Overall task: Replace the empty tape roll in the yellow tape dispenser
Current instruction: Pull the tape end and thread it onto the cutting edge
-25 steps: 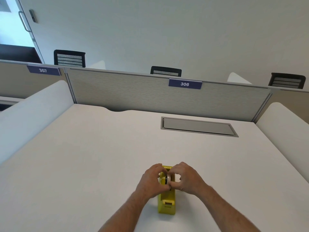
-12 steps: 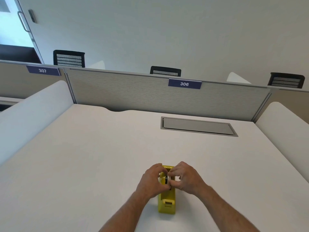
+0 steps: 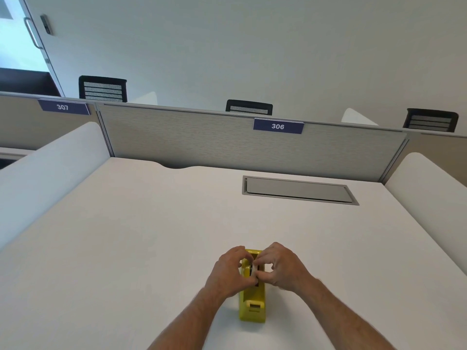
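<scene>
The yellow tape dispenser (image 3: pixel 252 303) stands on the white bench (image 3: pixel 126 248) near its front edge, cutter end toward the person. The left hand (image 3: pixel 231 272) and right hand (image 3: pixel 280 267) meet over its far half, fingertips pinched from both sides on the whitish tape roll (image 3: pixel 253 270) seated in the cradle.

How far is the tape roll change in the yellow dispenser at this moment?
Done: nothing clearly finished; no spare roll lies on the desk. In hand: left hand and right hand both pinch a pale roll at the yellow dispenser cradle. Left: seating it and leading tape to the cutter. Whether this roll is new or empty cannot be told.
</scene>
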The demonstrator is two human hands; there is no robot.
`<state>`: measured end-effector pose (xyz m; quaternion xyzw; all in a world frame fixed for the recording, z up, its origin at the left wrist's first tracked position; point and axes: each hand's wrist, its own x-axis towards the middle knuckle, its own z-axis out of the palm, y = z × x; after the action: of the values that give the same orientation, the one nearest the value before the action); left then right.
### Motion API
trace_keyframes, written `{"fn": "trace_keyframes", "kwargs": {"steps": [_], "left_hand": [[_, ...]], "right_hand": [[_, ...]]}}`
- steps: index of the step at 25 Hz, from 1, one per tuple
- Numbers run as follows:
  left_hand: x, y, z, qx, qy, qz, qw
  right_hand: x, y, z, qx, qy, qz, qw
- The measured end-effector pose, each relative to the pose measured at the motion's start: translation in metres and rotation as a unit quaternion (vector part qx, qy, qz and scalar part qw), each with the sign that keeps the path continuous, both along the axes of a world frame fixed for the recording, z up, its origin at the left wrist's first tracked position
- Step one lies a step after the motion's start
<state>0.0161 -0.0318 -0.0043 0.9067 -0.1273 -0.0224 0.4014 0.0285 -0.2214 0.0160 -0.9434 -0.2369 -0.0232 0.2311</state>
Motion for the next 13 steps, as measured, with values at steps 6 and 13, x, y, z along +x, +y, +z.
{"fn": "trace_keyframes", "kwargs": {"steps": [6, 13], "left_hand": [[0.0008, -0.0001, -0.0027, 0.002, 0.008, 0.0, 1.0], [0.0009, 0.0017, -0.0034, -0.001, 0.011, -0.001, 1.0]], "right_hand": [[-0.0005, 0.0037, 0.0021, -0.019, 0.018, 0.008, 1.0], [0.0009, 0.0048, 0.0068, 0.009, 0.035, -0.001, 0.999]]}}
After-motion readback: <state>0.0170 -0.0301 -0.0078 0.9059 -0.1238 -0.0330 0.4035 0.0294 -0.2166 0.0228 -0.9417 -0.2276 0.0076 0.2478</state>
